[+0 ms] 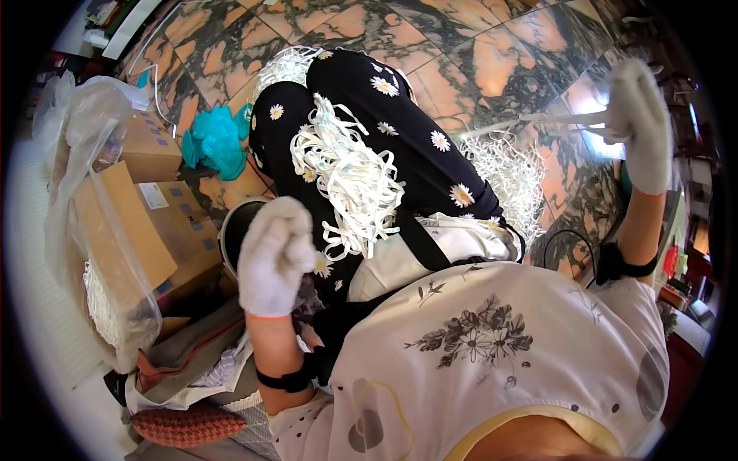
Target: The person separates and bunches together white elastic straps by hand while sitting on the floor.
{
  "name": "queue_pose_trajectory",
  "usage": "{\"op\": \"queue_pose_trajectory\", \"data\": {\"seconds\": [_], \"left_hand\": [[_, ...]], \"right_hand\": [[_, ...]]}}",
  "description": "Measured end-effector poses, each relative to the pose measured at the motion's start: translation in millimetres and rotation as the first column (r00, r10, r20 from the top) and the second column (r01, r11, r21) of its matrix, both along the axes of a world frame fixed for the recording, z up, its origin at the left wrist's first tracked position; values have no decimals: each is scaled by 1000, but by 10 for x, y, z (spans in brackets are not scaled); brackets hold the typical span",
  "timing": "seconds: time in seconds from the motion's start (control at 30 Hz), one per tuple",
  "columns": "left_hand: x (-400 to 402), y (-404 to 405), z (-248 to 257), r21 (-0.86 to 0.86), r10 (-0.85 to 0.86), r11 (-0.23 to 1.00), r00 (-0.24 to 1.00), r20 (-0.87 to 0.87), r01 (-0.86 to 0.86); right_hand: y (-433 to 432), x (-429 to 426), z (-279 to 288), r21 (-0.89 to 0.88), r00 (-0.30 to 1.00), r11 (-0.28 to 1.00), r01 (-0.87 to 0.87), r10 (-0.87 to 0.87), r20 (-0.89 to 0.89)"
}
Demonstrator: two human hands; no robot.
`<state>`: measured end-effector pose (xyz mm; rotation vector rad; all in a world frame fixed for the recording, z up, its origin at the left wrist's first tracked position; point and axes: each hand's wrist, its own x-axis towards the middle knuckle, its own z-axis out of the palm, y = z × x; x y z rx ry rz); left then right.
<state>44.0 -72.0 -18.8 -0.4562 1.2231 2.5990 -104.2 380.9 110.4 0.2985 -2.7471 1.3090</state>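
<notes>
A heap of narrow white strips (357, 184), some with teal ends, lies across my lap on black trousers with a daisy print (398, 115). My left hand (275, 256), in a white knitted glove, is raised just left of the heap. Its fingers are curled, and I cannot tell whether anything is between them. Far out to the right, my gloved right hand (640, 127) grips some pale strips (553, 120) that stretch leftwards, blurred. Below them, a second heap of white strips (507, 173) is on the floor beside my leg.
More white strips (288, 66) lie beyond my knees. Teal flat pieces (216, 141) are on the marbled tile floor (490, 52). Cardboard boxes (184, 230) stand at left, partly under a clear plastic bag (109, 230). A black cable (571, 233) curves on the floor at right.
</notes>
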Motion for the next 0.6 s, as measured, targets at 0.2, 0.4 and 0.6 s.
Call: {"op": "queue_pose_trajectory", "data": {"seconds": [0.2, 0.4, 0.6], "left_hand": [[206, -679, -635, -545, 243, 833, 947, 209, -93], [277, -1195, -1739, -942, 134, 205, 946, 294, 264], [29, -1074, -1556, -904, 95, -89, 908, 409, 417]], "right_hand": [[559, 234, -1746, 658, 877, 584, -476, 260, 403], [116, 359, -1994, 622, 859, 670, -406, 46, 511], [-645, -66, -1773, 582, 933, 742, -332, 348, 89]]}}
